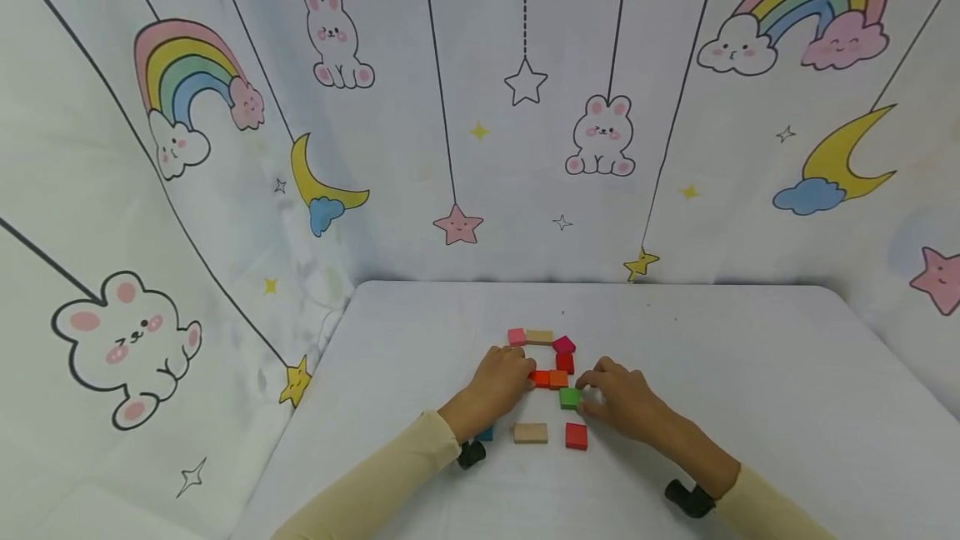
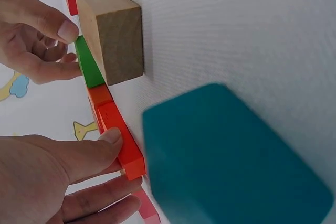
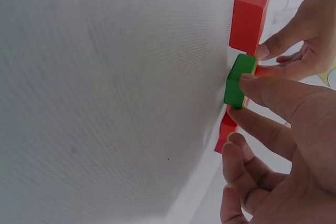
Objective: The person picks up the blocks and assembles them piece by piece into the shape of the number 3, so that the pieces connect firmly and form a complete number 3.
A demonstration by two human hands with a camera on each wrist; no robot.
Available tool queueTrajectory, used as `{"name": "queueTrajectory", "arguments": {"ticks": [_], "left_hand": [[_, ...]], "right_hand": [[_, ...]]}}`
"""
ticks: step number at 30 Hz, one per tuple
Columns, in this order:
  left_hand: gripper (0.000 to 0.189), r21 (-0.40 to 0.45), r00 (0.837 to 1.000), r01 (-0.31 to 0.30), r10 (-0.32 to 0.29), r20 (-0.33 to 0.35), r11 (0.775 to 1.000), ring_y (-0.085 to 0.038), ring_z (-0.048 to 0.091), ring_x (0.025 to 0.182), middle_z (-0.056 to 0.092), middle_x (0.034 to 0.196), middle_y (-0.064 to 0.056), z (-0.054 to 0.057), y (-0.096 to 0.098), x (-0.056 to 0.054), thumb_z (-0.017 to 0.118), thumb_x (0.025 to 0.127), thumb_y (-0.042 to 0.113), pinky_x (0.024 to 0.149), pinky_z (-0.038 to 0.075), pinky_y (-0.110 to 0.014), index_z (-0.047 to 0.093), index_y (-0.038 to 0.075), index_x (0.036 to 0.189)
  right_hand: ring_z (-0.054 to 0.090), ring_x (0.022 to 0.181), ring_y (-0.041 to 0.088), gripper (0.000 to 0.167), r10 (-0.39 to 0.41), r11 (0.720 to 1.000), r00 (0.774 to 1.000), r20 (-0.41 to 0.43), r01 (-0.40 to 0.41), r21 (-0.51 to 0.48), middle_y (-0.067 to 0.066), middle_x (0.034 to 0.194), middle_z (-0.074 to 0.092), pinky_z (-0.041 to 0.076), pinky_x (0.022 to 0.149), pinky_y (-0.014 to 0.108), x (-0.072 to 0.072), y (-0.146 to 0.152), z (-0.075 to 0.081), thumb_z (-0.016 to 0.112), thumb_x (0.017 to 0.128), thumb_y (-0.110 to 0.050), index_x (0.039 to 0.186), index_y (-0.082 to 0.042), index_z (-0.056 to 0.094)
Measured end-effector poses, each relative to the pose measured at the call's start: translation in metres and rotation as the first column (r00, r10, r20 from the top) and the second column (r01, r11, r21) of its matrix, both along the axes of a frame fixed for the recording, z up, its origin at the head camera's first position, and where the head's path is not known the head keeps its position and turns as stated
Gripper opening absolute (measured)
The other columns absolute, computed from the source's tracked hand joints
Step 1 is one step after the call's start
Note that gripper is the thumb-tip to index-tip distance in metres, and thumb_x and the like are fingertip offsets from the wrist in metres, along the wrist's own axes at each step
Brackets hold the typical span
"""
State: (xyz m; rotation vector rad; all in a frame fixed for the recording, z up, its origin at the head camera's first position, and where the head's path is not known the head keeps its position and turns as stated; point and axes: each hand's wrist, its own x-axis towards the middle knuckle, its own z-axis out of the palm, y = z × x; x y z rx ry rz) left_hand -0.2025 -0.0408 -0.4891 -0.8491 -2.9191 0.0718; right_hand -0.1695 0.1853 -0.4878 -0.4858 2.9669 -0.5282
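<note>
My left hand (image 1: 501,379) pinches a red-orange block (image 2: 119,139) between thumb and fingers. Touching that block's right end is an orange block (image 1: 558,379). My right hand (image 1: 624,397) holds a green block (image 3: 241,80), thumb on one side and index finger on another. The green block sits just below the orange one in the head view. Above them stand a red block (image 1: 565,363), a crimson angled block (image 1: 564,344), a wooden block (image 1: 539,337) and a pink block (image 1: 517,337), forming a curved line.
Nearer the body lie a wooden block (image 1: 530,433), a red block (image 1: 576,437) and a teal block (image 2: 231,156), the last partly hidden by the left wrist in the head view. A white table (image 1: 750,373) carries everything; a patterned curtain (image 1: 525,157) hangs behind.
</note>
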Motion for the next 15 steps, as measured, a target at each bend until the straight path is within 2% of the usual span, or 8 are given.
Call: {"name": "queueTrajectory", "arguments": {"ticks": [15], "left_hand": [[0.027,-0.001,1.000,-0.002,0.002,0.005,1.000,-0.015,0.067,0.094,0.075,0.101,0.001,0.0003,-0.0004,0.0015,0.081,0.094,0.035,0.083,0.053,-0.027,0.080,0.019,0.116]], "right_hand": [[0.062,0.098,0.016,0.033,0.016,1.000,1.000,-0.002,-0.016,-0.013,0.002,0.104,0.063,0.052,0.080,0.048,-0.0040,-0.0001,-0.0026,0.091,0.081,-0.025,0.110,-0.018,0.076]]}}
